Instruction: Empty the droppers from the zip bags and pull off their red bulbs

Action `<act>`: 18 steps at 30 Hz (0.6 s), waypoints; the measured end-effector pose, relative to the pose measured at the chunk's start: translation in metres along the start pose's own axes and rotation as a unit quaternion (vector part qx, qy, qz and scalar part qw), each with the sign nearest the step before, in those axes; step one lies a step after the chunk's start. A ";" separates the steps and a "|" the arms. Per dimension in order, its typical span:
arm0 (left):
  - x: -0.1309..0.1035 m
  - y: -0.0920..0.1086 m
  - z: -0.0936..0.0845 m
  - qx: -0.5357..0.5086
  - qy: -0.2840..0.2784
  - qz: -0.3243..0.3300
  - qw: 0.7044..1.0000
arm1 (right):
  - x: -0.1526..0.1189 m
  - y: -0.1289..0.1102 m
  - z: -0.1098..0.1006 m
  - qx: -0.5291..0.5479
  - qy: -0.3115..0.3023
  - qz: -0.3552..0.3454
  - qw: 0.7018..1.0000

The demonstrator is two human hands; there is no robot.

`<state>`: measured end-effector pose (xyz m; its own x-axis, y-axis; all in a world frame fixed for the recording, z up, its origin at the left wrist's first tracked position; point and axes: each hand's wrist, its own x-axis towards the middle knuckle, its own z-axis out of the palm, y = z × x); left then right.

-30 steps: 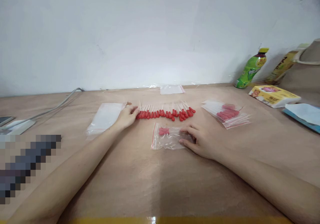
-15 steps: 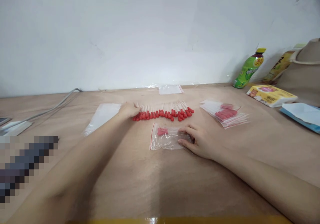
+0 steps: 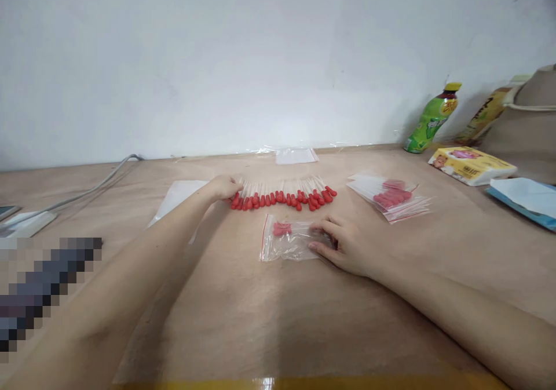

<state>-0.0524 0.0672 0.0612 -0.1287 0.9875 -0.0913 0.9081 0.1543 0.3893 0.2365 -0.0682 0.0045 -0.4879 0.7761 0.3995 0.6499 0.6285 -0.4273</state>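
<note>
A row of clear droppers with red rubber bulbs (image 3: 280,197) lies side by side on the table, bulbs towards me. At its left end, my left hand (image 3: 225,188) has its fingers closed at the outermost dropper (image 3: 236,197); the fingertips are partly hidden. In front of the row lies a clear zip-lock bag (image 3: 295,248) with a red seal line on its left and red bulbs inside near that end. My right hand (image 3: 341,244) holds the bag's right end, thumb and fingers curved on it.
To the right lie stacked zip-lock bags (image 3: 403,207) with red bulbs in them. Another flat bag (image 3: 297,156) is near the wall, and a white sheet (image 3: 176,199) sits under my left forearm. A green bottle (image 3: 430,123), a tissue pack (image 3: 471,166) and a grey cable (image 3: 95,188) are farther out.
My left hand has shifted slightly left, along with a dropper at the row's left end. My right hand and the bag under it stay in place.
</note>
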 end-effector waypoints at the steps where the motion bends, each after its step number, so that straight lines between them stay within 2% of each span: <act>1: -0.001 0.000 0.000 -0.004 -0.004 -0.001 1.000 | 0.000 0.000 0.000 0.000 0.000 0.001 1.000; 5: -0.003 -0.003 0.001 -0.004 -0.009 0.000 1.000 | 0.000 -0.001 -0.001 -0.005 0.000 0.005 1.000; 9: -0.010 -0.006 0.001 0.010 0.055 0.017 0.998 | 0.000 -0.002 -0.002 -0.004 -0.004 0.006 1.000; 12: -0.037 -0.007 0.004 0.015 0.175 0.081 0.981 | 0.000 -0.002 -0.002 -0.004 -0.007 0.009 1.000; 14: -0.064 -0.009 0.011 -0.012 0.284 0.208 0.936 | 0.000 -0.002 -0.001 0.000 -0.007 0.010 1.000; 15: -0.078 -0.010 0.015 -0.031 0.281 0.272 0.920 | 0.000 -0.002 -0.001 0.003 -0.006 0.010 1.000; 16: -0.092 -0.011 0.021 -0.048 0.246 0.322 0.913 | 0.000 -0.002 -0.001 0.007 -0.006 0.010 1.000; 17: -0.104 -0.012 0.027 -0.065 0.192 0.352 0.914 | 0.000 -0.002 -0.001 0.009 -0.006 0.010 1.000; 18: -0.114 -0.013 0.033 -0.093 0.145 0.350 0.921 | 0.000 -0.002 -0.001 0.009 -0.004 0.009 1.000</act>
<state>-0.0368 -0.0482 0.0362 0.3367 0.8103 0.4796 0.7290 -0.5467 0.4120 0.2362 -0.0695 0.0057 -0.4808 0.7880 0.3846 0.6489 0.6148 -0.4483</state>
